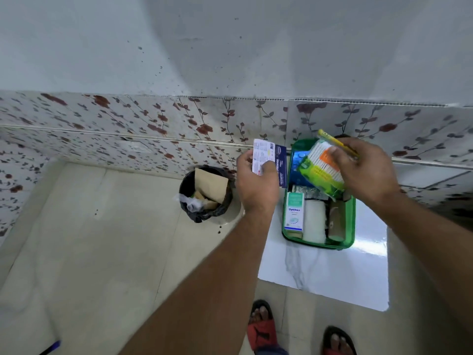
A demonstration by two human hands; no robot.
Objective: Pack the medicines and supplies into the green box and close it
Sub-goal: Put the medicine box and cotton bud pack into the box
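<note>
Both hands are up over the green box [352, 221], which sits open on the white marbled tabletop [332, 272] against the flowered wall tiles. The left hand [256, 185] has its grip closed on a flat blue-and-white medicine carton [267, 156], thumb across the printed face, fingers behind it, held upright just left of the box. The right hand [366, 170] is clamped on a green-and-white packet of cotton buds [321, 167], fingers pressed on the top edge by the yellow strip, the packet tilted and hanging over the far half of the box. Down inside I can see a white-and-green Optibex carton [294, 211] along the left wall, a white bandage roll [315, 221] beside it, a tan roll [336, 221] further right, and something blue and foil-like at the back. On the floor to the left stands a black bin [220, 208] with brown paper in it.
</note>
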